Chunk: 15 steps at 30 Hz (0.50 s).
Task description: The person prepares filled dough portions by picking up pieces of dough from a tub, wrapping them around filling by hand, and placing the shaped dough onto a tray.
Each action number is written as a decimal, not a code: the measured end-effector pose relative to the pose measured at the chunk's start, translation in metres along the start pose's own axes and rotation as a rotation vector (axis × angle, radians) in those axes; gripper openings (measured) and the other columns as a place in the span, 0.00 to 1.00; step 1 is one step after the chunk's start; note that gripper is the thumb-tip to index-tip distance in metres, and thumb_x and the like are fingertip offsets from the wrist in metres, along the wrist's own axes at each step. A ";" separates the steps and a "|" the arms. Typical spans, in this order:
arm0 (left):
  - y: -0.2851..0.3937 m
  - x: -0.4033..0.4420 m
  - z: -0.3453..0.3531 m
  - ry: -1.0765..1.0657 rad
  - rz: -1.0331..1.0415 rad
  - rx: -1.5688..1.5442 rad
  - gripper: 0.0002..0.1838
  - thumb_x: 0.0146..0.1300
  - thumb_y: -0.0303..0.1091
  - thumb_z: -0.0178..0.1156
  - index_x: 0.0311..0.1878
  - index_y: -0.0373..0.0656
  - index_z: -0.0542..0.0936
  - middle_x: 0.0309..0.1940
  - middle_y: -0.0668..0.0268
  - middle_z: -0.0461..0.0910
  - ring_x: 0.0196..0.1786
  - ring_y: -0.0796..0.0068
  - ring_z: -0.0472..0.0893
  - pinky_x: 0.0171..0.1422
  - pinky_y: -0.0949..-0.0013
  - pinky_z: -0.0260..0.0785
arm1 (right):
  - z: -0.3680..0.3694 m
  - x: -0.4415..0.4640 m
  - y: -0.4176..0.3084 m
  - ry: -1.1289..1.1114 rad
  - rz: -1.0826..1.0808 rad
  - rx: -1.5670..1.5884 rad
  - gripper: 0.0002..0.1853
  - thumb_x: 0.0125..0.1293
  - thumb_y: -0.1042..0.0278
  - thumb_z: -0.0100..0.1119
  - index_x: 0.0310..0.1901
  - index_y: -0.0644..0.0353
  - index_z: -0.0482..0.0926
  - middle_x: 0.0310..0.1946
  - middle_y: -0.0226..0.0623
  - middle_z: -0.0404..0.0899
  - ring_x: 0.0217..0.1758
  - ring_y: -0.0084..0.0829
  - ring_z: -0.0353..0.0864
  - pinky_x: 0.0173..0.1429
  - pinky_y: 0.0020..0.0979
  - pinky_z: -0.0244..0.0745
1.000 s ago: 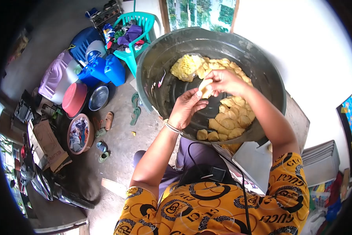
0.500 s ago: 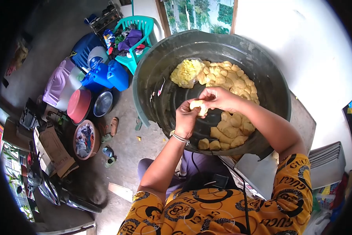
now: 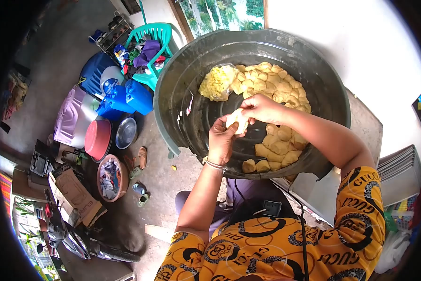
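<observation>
A flattened piece of yellow dough point(image 3: 238, 121) is pinched between both hands above the middle of a large dark basin point(image 3: 182, 70). My left hand point(image 3: 222, 138) grips it from the left with the thumb on top. My right hand point(image 3: 262, 110) holds its upper right edge with closed fingers. Many dough lumps point(image 3: 280, 86) lie along the basin's far right side, and more dough pieces point(image 3: 278, 147) sit at the near right. A clear plastic bag of yellow bits point(image 3: 217, 83) rests at the far left of the dough.
Left of the basin are a green chair point(image 3: 161, 33) with clothes, blue jugs point(image 3: 137, 97), a red tub point(image 3: 98, 139), a laundry basin point(image 3: 123, 180), sandals point(image 3: 142, 157) and a motorcycle point(image 3: 74, 239). Stacked trays point(image 3: 400, 175) stand at the right.
The dough piece between my hands looked folded half a second ago and now appears wider and flatter. The camera view has shifted, so the surroundings sit differently in the frame.
</observation>
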<state>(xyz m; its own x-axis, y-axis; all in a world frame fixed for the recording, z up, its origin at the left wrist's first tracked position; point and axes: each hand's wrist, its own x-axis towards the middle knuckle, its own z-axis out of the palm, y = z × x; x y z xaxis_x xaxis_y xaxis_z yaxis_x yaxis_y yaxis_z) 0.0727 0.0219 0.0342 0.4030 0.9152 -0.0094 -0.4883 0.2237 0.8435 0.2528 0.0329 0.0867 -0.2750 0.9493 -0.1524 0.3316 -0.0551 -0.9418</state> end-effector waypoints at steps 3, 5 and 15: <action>0.000 -0.001 -0.009 0.004 -0.123 -0.067 0.10 0.62 0.26 0.59 0.45 0.35 0.75 0.39 0.60 0.80 0.40 0.70 0.81 0.42 0.69 0.77 | -0.001 0.000 -0.006 -0.026 0.048 -0.033 0.09 0.64 0.70 0.55 0.40 0.67 0.77 0.31 0.32 0.79 0.29 0.18 0.76 0.34 0.21 0.74; 0.000 -0.003 -0.012 0.014 -0.161 -0.083 0.09 0.63 0.29 0.59 0.44 0.36 0.76 0.39 0.60 0.81 0.41 0.70 0.81 0.44 0.68 0.77 | 0.001 -0.004 -0.016 -0.053 0.073 -0.081 0.10 0.64 0.69 0.55 0.42 0.66 0.77 0.33 0.32 0.79 0.31 0.18 0.76 0.35 0.21 0.74; 0.005 -0.005 -0.016 0.014 -0.093 -0.136 0.10 0.64 0.30 0.56 0.46 0.36 0.77 0.40 0.61 0.81 0.43 0.68 0.81 0.50 0.65 0.73 | 0.016 0.007 0.001 -0.046 0.014 -0.035 0.09 0.59 0.75 0.60 0.40 0.69 0.73 0.30 0.36 0.76 0.26 0.20 0.74 0.29 0.23 0.71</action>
<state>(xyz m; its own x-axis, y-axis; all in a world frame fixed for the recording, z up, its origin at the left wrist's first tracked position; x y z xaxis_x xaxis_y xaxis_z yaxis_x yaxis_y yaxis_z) 0.0560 0.0235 0.0302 0.4408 0.8928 -0.0924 -0.5498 0.3500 0.7584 0.2362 0.0345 0.0802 -0.3106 0.9333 -0.1800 0.3673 -0.0568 -0.9284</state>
